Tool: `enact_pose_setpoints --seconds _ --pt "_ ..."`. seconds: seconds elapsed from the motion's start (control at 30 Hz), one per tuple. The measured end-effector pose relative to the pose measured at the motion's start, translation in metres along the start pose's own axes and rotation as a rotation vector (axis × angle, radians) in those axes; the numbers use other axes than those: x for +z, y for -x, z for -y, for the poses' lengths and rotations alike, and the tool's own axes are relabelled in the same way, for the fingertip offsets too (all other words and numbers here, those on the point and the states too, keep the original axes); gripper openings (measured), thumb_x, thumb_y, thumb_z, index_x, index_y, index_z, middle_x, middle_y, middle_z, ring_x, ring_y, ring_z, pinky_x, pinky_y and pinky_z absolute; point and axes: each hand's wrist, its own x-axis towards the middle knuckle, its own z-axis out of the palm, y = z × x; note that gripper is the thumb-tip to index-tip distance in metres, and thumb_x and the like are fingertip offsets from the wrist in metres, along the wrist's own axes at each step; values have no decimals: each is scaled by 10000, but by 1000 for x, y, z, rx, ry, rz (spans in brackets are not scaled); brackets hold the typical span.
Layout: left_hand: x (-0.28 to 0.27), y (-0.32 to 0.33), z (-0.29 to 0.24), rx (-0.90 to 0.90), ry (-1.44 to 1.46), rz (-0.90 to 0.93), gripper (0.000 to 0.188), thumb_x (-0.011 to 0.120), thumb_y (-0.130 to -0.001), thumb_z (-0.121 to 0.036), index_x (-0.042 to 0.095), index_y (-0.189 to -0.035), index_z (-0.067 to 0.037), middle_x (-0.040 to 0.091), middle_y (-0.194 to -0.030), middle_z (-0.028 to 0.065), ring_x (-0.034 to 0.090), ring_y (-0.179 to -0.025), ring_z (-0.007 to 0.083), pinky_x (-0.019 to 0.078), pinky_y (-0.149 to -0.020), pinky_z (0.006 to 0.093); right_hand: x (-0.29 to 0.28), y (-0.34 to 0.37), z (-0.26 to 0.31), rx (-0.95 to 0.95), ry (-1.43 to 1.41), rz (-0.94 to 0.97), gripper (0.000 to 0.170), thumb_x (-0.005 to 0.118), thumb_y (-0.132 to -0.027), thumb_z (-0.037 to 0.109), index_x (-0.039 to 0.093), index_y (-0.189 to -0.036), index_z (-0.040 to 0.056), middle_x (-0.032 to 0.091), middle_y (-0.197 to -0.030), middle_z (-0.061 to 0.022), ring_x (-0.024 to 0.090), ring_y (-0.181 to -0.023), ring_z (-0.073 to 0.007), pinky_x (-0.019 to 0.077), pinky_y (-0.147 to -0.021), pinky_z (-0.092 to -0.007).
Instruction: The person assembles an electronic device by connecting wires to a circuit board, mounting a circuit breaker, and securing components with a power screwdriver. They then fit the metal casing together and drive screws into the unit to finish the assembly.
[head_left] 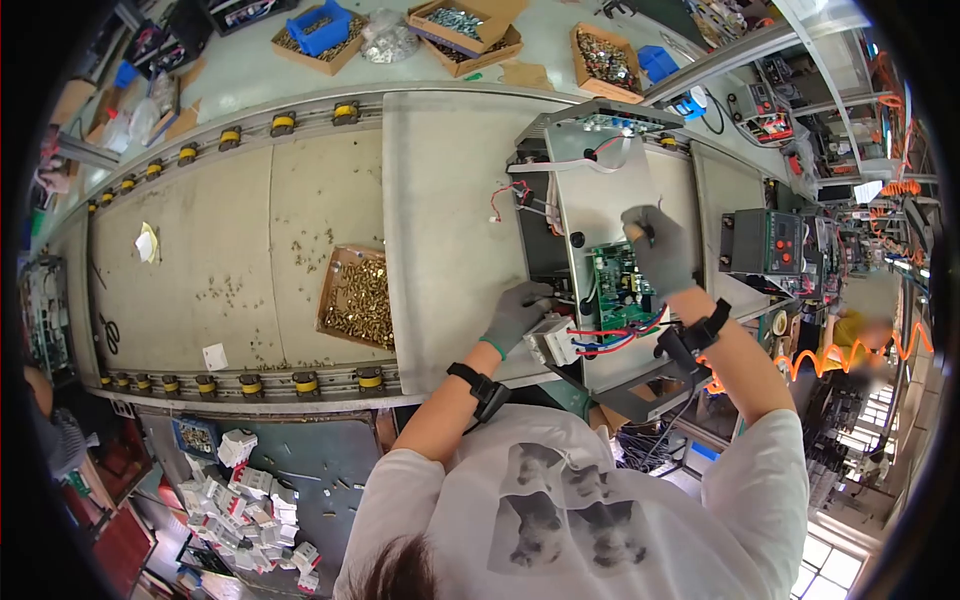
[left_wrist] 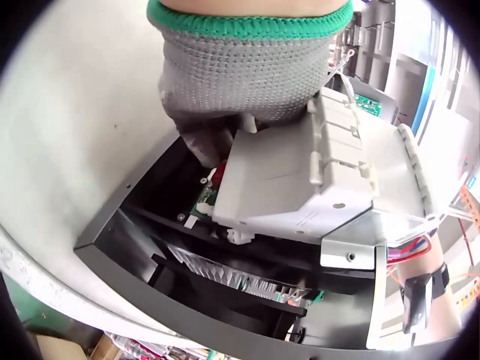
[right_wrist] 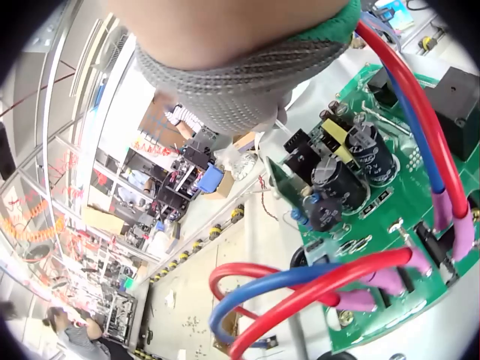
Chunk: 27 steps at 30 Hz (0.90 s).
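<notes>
A black metal case (head_left: 545,240) holds a hinged panel with a green circuit board (right_wrist: 405,217), which carries capacitors and thick red and blue wires (right_wrist: 315,289). My gloved left hand (head_left: 517,318) is beside the white circuit breaker (left_wrist: 274,176) at the panel's near end. Its fingers (left_wrist: 206,142) reach down into the case along the breaker, their tips partly hidden. Over the board's far right edge is my gloved right hand (head_left: 662,250), with curled fingers. A thin white strip (right_wrist: 282,129) shows at its fingertips, close to the board's components.
A carton of brass-coloured screws (head_left: 358,300) sits left of the case on the roller conveyor (head_left: 230,220). Boxes of fasteners (head_left: 605,60) line the far bench. A grey-black device (head_left: 765,242) stands at right. White breakers (head_left: 245,510) lie heaped on a lower table.
</notes>
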Motion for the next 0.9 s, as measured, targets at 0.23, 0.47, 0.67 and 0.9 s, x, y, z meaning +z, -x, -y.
enact_pose_setpoints --seconds 0.23,0.47,0.67,0.9 --pt "-17 18 -92 80 -216 -105 228 551 -830 -14 605 -1052 -5 659 -928 87 624 -816 122 492 -734 251 -13 11 22 -50 7 94 135 615 -813 42 639 -944 22 665 -831 -114 641 -745 -195 507 -686 -301" --pt "48 -18 -166 620 -569 -139 268 592 -812 -31 604 -1075 -80 656 -909 102 632 -728 202 509 -690 304 -19 4 2 352 -208 144 258 683 -774 113 642 -1010 19 660 -822 -81 618 -721 -149 498 -688 -279" --pt "59 -52 -169 295 -644 24 229 688 -771 -75 607 -985 -53 678 -862 113 670 -795 219 523 -703 313 -28 13 -15 482 -287 234 321 679 -805 162 616 -1089 24 655 -857 -85 618 -768 -154 491 -710 -279" --pt "61 -57 -170 253 -666 55 180 625 -794 -42 621 -974 -46 661 -829 93 635 -734 205 501 -686 300 -70 58 4 364 -279 67 389 625 -860 278 546 -1178 70 633 -1058 -122 632 -915 -227 500 -807 -346"
